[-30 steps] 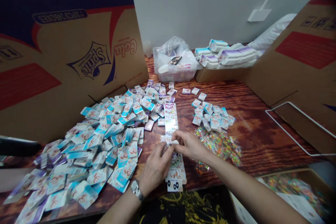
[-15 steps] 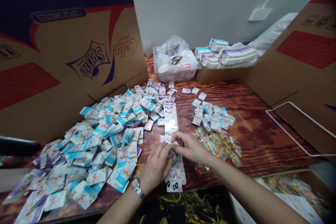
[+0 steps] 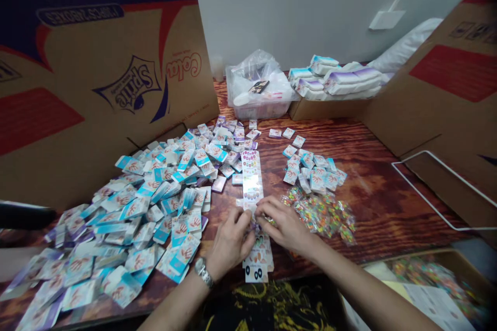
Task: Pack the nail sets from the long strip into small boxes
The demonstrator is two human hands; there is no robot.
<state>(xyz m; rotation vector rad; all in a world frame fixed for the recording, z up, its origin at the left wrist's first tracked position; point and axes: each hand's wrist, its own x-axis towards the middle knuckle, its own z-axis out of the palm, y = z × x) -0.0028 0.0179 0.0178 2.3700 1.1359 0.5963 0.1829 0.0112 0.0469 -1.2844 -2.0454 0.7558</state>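
Observation:
My left hand (image 3: 229, 242) and my right hand (image 3: 285, 225) meet over a long strip of sticker sheets (image 3: 252, 176) that runs down the wooden table (image 3: 380, 191) toward me. Both hands pinch a small item at the strip's middle; I cannot make out what it is. The left wrist wears a watch (image 3: 203, 271). A big heap of small blue and purple packets (image 3: 147, 207) lies just left of my left hand. A clear bag of colourful bits (image 3: 322, 212) lies right of my right hand, with a smaller packet pile (image 3: 314, 173) behind it.
Large cardboard boxes stand at the left (image 3: 97, 77) and right (image 3: 446, 77). At the back sit a clear plastic tub with a bag (image 3: 258, 88) and a box of stacked packs (image 3: 337, 83). A white wire frame (image 3: 435, 186) lies at the right.
Both hands have shifted slightly toward me along the strip and stay pinched together. The view has tilted a little.

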